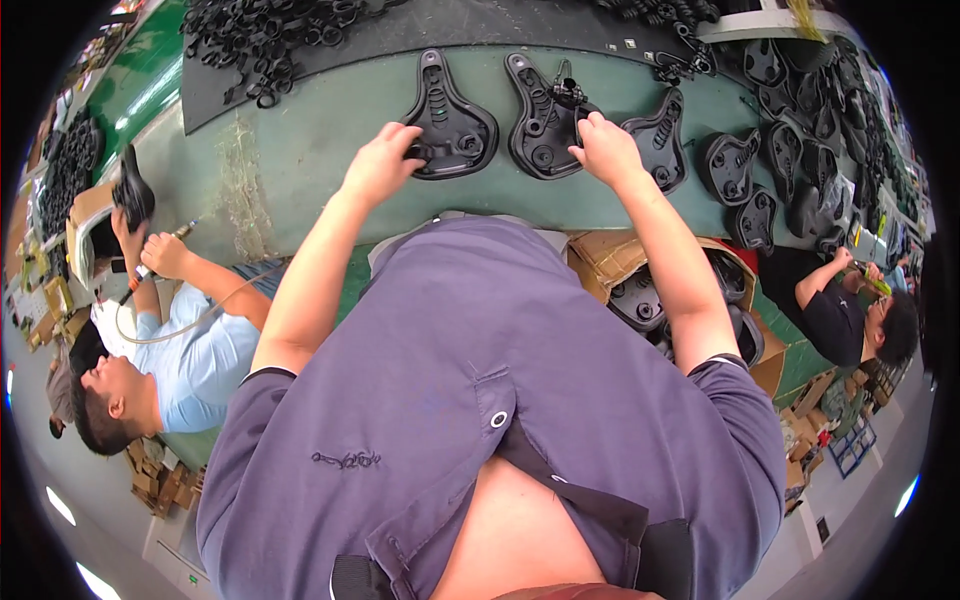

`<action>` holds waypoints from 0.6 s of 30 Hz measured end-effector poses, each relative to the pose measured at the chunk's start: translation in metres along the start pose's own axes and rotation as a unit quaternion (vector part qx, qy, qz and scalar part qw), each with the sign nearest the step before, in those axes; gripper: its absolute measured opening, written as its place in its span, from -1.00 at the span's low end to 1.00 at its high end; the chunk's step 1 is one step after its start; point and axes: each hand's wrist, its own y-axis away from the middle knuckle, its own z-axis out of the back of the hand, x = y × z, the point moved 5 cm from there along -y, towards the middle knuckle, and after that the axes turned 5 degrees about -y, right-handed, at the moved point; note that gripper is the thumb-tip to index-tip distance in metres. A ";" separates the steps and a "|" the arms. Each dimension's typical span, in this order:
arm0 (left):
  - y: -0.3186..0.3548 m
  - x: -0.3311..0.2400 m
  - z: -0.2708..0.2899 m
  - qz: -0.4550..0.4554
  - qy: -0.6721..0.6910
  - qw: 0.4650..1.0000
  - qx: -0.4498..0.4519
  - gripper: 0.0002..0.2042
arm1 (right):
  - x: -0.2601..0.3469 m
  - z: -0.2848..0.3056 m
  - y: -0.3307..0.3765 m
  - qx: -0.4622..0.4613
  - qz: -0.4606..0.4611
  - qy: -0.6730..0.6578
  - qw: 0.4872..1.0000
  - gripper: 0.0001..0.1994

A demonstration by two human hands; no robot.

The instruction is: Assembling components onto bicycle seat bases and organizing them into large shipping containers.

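Note:
Two black bicycle saddles lie upside down in front of me on the green table, noses pointing away. At the left saddle (pixel 462 125), my left hand (pixel 384 160) is closed on the wide rear part's left edge. My right hand (pixel 606 150) has its fingers bent round the right edge of the other saddle (pixel 530 120); its fingertips are partly hidden. Against that saddle's upper right side rests a small dark metal clamp (pixel 568 90). Just right of my right hand lies a third saddle (pixel 660 140), also underside up.
Black rings (pixel 265 50) are heaped on a dark mat at the back left. Several more saddles (pixel 732 160) crowd the right. An open carton (pixel 600 262) of saddles stands below the table edge. Co-workers sit left, with a hose-fed tool (pixel 180 232), and right (pixel 850 310).

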 end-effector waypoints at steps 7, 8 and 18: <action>0.012 -0.006 -0.020 -0.001 -0.076 0.997 0.005 -0.48 | -0.002 0.013 -0.003 0.031 0.064 0.032 0.997 -0.67; 0.012 -0.006 -0.020 0.003 -0.074 0.997 0.005 -0.48 | -0.003 0.010 -0.002 0.038 0.087 0.031 0.995 -0.69; 0.020 -0.004 -0.021 0.002 -0.031 0.999 -0.018 -0.48 | -0.009 0.025 -0.028 0.046 -0.185 -0.144 0.971 -0.26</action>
